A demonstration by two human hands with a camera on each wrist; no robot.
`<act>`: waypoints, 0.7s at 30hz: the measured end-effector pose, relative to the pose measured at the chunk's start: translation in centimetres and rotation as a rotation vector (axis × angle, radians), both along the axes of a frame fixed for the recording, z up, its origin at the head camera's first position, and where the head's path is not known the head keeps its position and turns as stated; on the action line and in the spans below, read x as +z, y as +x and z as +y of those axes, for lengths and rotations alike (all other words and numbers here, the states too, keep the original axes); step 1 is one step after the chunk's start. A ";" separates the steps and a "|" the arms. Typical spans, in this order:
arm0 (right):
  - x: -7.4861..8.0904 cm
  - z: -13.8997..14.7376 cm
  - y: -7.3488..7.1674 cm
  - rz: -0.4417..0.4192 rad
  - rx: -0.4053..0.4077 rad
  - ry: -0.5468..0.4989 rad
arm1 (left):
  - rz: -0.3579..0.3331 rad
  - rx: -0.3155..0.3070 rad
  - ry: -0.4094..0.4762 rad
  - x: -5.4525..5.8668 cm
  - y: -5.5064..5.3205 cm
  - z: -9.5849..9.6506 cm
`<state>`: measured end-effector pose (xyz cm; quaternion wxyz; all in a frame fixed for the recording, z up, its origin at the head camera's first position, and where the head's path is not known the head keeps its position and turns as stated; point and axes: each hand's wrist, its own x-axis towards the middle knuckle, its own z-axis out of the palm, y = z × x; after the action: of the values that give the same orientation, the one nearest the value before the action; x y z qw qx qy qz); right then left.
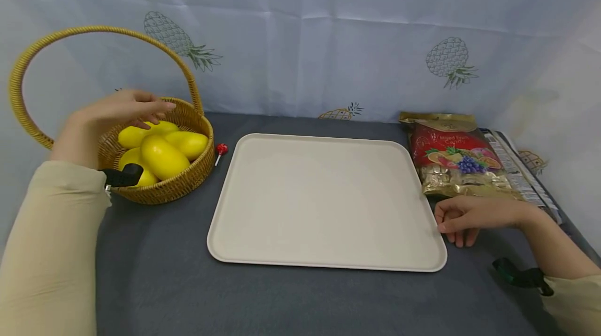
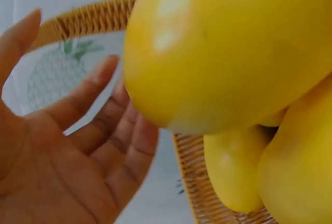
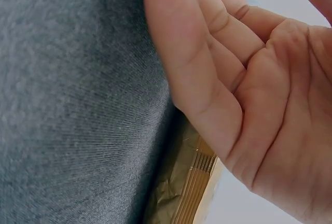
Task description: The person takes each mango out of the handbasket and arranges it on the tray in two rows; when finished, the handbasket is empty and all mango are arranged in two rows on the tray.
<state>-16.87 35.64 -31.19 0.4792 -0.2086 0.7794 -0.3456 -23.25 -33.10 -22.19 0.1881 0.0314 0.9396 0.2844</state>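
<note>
My left hand hovers over the wicker basket at the left, holding nothing. In the left wrist view its fingers are extended and spread, right beside a large yellow mango. Several yellow mangoes fill the basket, heaped against one another. My right hand rests loosely curled on the dark cloth, its fingertips by the right edge of the beige tray. No object shows between its fingers in the right wrist view.
Behind the right hand lies a red and gold candy bag, with a printed silver-white packet next to it. A small red lollipop lies between basket and tray. The basket's tall handle arches above the left hand. A pineapple-print curtain hangs behind.
</note>
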 end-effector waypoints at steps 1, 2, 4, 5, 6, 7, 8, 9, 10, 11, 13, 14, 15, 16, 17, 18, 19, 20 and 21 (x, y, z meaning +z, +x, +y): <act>0.0 0.0 0.0 -0.002 -0.002 0.001 | -0.026 -0.010 -0.001 -0.2 0.0 -0.3; 0.0 -0.1 0.0 -0.006 -0.006 0.001 | -0.051 -0.017 -0.003 -0.3 0.0 -0.6; -0.1 -0.1 0.0 -0.012 -0.012 0.002 | -0.095 -0.030 -0.008 -0.7 0.1 -1.2; -0.1 -0.1 0.0 -0.014 -0.014 0.001 | -0.116 -0.038 -0.008 -0.8 0.1 -1.5; -0.1 -0.1 0.0 -0.015 -0.016 0.001 | -0.133 -0.047 -0.002 -1.0 0.1 -1.7; -0.1 -0.1 0.0 -0.015 -0.015 0.000 | -0.146 -0.055 0.003 -1.2 0.1 -1.8; -0.1 -0.1 0.0 -0.015 -0.016 -0.001 | -0.154 -0.060 0.008 -1.3 0.1 -2.0; -0.2 -0.1 0.0 -0.014 -0.015 -0.002 | -0.160 -0.067 0.018 -1.5 0.1 -2.1; -0.2 -0.1 0.0 -0.013 -0.015 -0.003 | -0.163 -0.071 0.026 -1.6 0.2 -2.2; -0.2 -0.1 0.0 -0.012 -0.014 -0.003 | -0.162 -0.077 0.030 -1.8 0.2 -2.3; -0.3 -0.2 0.0 -0.008 -0.012 -0.004 | -0.145 -0.088 0.037 -2.0 0.2 -2.5; -0.3 -0.2 -0.1 -0.006 -0.012 -0.004 | -0.139 -0.093 0.039 -2.2 0.3 -2.6; -0.3 -0.3 -0.1 -0.004 -0.011 -0.003 | -0.137 -0.103 0.043 -2.3 0.3 -2.6; -0.4 -0.3 -0.1 -0.002 -0.010 -0.001 | -0.133 -0.114 0.043 -2.4 0.3 -2.8; -0.4 -0.4 -0.1 0.001 -0.011 0.002 | -0.134 -0.130 0.044 -2.5 0.4 -2.9; -0.4 -0.4 -0.1 0.003 -0.011 0.005 | -0.141 -0.144 0.045 -2.6 0.4 -3.0; -0.5 -0.4 -0.1 0.006 -0.011 0.008 | -0.153 -0.155 0.047 -2.6 0.4 -3.0; -0.5 -0.5 -0.1 0.008 -0.011 0.011 | -0.170 -0.166 0.053 -2.7 0.4 -3.1; -0.5 -0.5 -0.1 0.009 -0.011 0.014 | -0.187 -0.175 0.059 -2.8 0.5 -3.2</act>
<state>-17.01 35.18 -31.71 0.4752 -0.2026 0.7850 -0.3420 -22.79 -36.30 -24.94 0.2979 0.0924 0.9028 0.2962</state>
